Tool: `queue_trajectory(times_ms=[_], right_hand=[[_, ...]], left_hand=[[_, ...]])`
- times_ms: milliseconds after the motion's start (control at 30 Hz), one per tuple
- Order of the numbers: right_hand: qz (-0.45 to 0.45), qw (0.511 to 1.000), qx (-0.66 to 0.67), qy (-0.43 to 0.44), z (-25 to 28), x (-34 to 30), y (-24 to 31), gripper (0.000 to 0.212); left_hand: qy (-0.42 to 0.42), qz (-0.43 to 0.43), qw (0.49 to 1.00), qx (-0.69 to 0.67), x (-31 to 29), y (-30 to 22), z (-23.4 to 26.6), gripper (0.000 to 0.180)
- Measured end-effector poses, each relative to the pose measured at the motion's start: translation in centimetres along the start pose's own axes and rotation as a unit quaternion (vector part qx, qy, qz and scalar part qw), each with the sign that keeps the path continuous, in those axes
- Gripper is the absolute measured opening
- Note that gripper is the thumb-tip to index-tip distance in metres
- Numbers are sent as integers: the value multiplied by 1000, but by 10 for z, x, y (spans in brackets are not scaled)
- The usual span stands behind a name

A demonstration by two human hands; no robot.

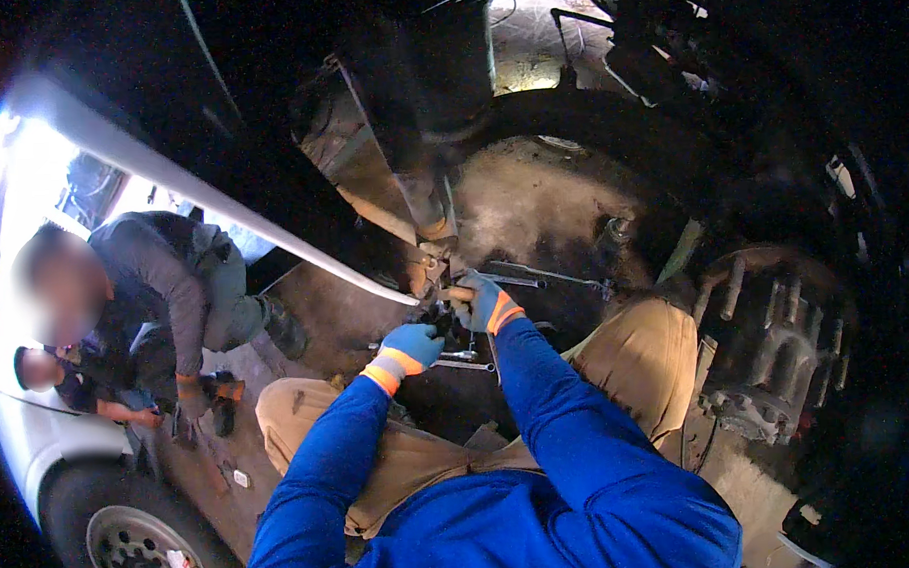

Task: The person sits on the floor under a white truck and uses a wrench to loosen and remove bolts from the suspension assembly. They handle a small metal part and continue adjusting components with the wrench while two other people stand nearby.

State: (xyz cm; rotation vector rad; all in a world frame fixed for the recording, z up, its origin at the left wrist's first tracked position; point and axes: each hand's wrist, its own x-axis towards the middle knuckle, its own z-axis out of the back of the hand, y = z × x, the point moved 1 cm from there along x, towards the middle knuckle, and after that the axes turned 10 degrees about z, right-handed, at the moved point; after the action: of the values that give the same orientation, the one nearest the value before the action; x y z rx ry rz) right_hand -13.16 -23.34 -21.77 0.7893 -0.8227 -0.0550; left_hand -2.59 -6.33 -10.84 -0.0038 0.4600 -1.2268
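Observation:
My left hand, in a blue glove with an orange and pale cuff, is closed beside a small dark part. Its fingertips are partly hidden, so what they grip is unclear. Just to the right, my right hand, gloved the same way, curls its fingers at a rusty metal joint hanging under the vehicle. A short tan piece shows at its fingers, too small to identify. Below the hands a shiny wrench lies on the ground, and beyond them lies another long metal tool.
A wheel hub with long studs stands close on my right. A pale body panel edge slants down from the left. Two people are at the left, one bending over, near a truck wheel. Dark undercarriage hangs overhead.

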Motion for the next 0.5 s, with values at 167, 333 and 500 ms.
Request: queue_trajectory(times_ms=[167,333,500], right_hand=[[-264,870,388,-147,10,-15,-54,25],[-170,925,234,-248,45,27,-23,31],[-328,719,575,-209,83,75,65,26]], left_hand=[[58,54,997,15,7,-14,2,28],[-7,2,990,-141,4,-3,-2,22],[-38,-9,996,-81,-9,-21,24,20]])
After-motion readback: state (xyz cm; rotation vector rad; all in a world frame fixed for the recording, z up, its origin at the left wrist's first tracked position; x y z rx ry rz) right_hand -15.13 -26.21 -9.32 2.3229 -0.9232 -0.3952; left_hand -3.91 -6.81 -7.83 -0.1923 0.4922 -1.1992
